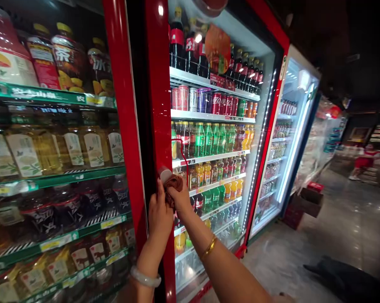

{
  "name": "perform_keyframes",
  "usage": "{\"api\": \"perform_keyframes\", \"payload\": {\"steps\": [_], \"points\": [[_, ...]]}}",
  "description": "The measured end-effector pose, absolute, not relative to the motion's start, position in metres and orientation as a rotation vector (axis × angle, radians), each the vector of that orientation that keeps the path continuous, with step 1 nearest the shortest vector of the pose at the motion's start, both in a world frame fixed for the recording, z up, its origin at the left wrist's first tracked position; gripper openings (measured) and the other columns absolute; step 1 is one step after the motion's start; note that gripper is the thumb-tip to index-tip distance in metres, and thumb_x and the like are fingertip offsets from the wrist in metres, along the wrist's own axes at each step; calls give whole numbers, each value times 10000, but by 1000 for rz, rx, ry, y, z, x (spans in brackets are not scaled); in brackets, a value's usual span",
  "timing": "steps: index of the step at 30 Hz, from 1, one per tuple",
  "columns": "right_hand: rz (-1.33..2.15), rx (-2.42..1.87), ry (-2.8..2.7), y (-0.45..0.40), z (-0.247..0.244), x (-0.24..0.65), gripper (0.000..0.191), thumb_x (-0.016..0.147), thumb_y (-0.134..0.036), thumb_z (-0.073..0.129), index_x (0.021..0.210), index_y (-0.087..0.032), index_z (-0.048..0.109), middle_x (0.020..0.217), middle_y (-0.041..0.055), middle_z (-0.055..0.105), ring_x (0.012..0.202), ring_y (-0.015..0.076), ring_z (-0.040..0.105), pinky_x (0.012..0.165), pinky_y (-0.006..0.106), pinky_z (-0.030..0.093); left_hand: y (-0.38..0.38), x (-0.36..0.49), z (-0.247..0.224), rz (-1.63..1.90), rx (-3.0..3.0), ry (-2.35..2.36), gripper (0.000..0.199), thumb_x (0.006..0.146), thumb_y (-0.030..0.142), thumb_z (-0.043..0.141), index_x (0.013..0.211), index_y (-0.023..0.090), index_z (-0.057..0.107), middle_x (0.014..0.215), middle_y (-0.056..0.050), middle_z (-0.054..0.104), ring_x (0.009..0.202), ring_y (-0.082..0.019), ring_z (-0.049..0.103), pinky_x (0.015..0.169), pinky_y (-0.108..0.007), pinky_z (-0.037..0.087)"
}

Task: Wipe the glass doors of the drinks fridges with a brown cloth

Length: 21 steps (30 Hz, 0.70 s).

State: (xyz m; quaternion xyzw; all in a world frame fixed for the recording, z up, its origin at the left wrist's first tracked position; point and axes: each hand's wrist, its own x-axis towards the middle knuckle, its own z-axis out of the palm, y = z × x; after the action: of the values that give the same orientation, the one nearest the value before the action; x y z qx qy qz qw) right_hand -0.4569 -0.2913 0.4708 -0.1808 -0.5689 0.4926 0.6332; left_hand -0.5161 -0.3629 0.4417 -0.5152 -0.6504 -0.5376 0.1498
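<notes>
A bunched brown cloth (173, 187) is gripped in my right hand (183, 201), its thumb lying over the folds. The cloth presses against a pale rounded fitting (164, 171) at the red door frame (161, 118) of a lit drinks fridge. Just left of the cloth, my left hand (160, 212) rests along the frame with fingers stretched upward, touching the cloth's edge. Some of its fingertips are hidden behind the folds. A pale bangle (146, 277) circles my left wrist, and a gold bracelet (209, 247) my right.
Behind the glass door, shelves carry green bottles (209, 136) and cans (220, 103). Another cooler with bottled tea (93, 149) stands close at left. More lit coolers (272, 155) line the right. An open cardboard box (308, 202) sits on the floor, and a person in red (368, 158) is farther back.
</notes>
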Motion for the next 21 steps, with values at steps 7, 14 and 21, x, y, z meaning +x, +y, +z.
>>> {"api": "perform_keyframes", "payload": {"steps": [7, 14, 21], "points": [[1221, -452, -1246, -343, 472, -388, 558, 639, -318, 739, 1167, -230, 582, 1124, 35, 713, 1076, 215, 674, 1040, 385, 527, -426, -459, 451, -1424, -1565, -1868, 737, 904, 89, 420, 1617, 241, 309, 1060, -92, 661, 911, -230, 680, 796, -369, 574], [1238, -517, -1194, -399, 458, -288, 580, 691, -384, 798, 1227, -272, 606, 1171, 51, 734, 1080, 258, 706, 973, 421, 575, -490, -427, 460, -1609, -1636, -1485, 653, 991, 150, 426, 1606, 338, 312, 1006, -15, 748, 870, -163, 716, 823, -308, 583], [719, -722, -1200, -463, 449, -203, 546, 774, -395, 771, 1293, -303, 627, 1298, 58, 709, 1176, 266, 695, 987, 394, 591, -461, -376, 466, -1817, -1897, -1280, 635, 1076, 297, 363, 1656, 324, 105, 1716, -51, 274, 1587, -220, 248, 1298, -450, 280]]}}
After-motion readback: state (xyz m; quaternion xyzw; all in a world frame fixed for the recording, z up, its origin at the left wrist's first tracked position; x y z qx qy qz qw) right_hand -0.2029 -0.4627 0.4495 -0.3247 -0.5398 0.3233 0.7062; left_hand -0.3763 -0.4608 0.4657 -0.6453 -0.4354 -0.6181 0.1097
